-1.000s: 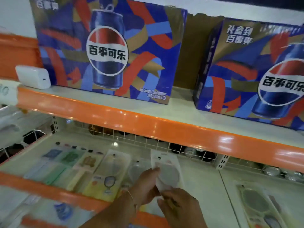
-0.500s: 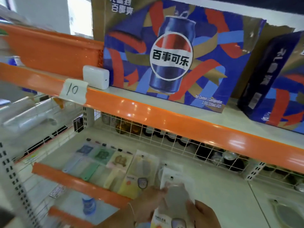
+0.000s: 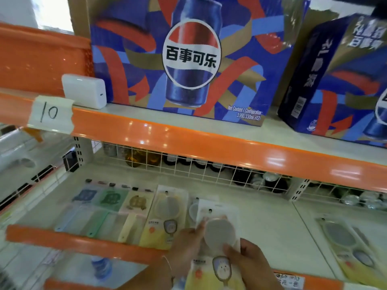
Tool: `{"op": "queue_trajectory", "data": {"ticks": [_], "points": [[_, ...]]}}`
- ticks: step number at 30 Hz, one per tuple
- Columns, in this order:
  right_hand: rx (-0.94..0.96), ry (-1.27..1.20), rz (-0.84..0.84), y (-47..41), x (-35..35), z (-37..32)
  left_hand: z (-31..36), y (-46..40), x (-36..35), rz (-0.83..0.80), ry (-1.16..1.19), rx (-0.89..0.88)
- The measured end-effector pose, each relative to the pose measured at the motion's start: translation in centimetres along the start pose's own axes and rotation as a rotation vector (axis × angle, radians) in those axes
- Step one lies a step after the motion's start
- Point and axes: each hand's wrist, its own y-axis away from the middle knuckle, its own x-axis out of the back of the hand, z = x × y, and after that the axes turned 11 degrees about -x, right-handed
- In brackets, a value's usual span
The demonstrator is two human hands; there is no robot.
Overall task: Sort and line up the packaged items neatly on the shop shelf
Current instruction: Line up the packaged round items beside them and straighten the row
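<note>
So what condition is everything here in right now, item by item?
Left hand: grips the packaged mirror's left edge.
Right hand: grips its right side.
Packaged mirror: held above the shelf front, sealed.
Yellow mirror pack: lying flat, in the row.
Three packaged brushes: flat, side by side.
Pepsi carton: upright, closed.
Second Pepsi carton: upright, angled.
Price tag: stuck on, reads 10.

Orange-edged white shelving [image 3: 188, 141], wire backing [image 3: 209, 172]

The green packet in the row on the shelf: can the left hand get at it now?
Probably not yet: the left hand grips the held packet with the right hand. The path to the green packet looks free.
</note>
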Motion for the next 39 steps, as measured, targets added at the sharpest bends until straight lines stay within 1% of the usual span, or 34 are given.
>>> {"op": "queue_trajectory", "data": {"ticks": [1, 3, 4, 6, 7, 9, 11, 13, 15, 17, 20, 22, 24, 27, 30, 33, 36, 39], "points": [[-0.022, -0.025, 0.024, -0.5, 0.3, 0.3, 0.4, 0.1, -0.4, -0.028, -0.038, -0.015], [-0.053, -0.079, 0.13, -2.0, 1.4, 1.1, 0.5, -0.1, -1.2, -0.085, -0.056, -0.067], [-0.053, -0.082, 0.188, -2.8, 2.1, 1.3, 0.2, -0.4, -1.7, -0.11, -0.152, -0.154], [-0.056, -0.082, 0.287, -4.2, 3.6, 1.4, -0.2, -0.2, -2.4, -0.117, -0.559, -0.367], [-0.066, -0.067, 0.327, -4.7, 4.4, 1.3, -0.5, -0.2, -2.6, -0.087, -0.711, -0.481], [-0.084, -0.015, 0.379, -6.2, 5.8, 1.4, -1.4, -0.4, -3.0, -0.105, -0.868, -0.691], [-0.121, 0.067, 0.393, -7.9, 6.7, 1.5, -1.8, -0.4, -3.5, -0.16, -1.02, -0.774], [-0.124, 0.134, 0.373, -9.4, 7.0, 1.5, -2.6, -1.0, -3.7, -0.208, -1.079, -0.779], [-0.109, 0.239, 0.358, -10.2, 7.0, 1.2, -3.1, -1.3, -3.7, -0.251, -1.143, -0.723], [-0.065, 0.412, 0.354, -10.8, 6.8, 1.2, -3.6, -1.6, -3.8, -0.267, -1.225, -0.702], [0.045, 0.701, 0.368, -11.1, 6.0, 2.3, -4.5, -1.8, -4.1, -0.253, -1.241, -0.697], [0.107, 0.829, 0.391, -10.6, 5.3, 3.1, -4.7, -1.6, -4.3, -0.237, -1.253, -0.688], [0.154, 0.866, 0.417, -10.3, 4.9, 3.7, -4.8, -1.8, -4.6, -0.226, -1.293, -0.713], [0.187, 0.872, 0.449, -10.6, 4.5, 4.1, -4.7, -1.9, -4.6, -0.208, -1.294, -0.716], [0.274, 0.854, 0.471, -11.1, 4.2, 4.7, -4.9, -1.9, -4.6, -0.212, -1.292, -0.7], [0.302, 0.865, 0.479, -11.0, 3.9, 5.1, -5.0, -2.0, -4.5, -0.236, -1.305, -0.661], [0.302, 0.866, 0.481, -10.7, 3.7, 5.2, -5.2, -2.1, -4.7, -0.209, -1.292, -0.723], [0.296, 0.861, 0.484, -10.5, 3.6, 5.3, -5.2, -2.0, -4.6, -0.178, -1.289, -0.737]]}}
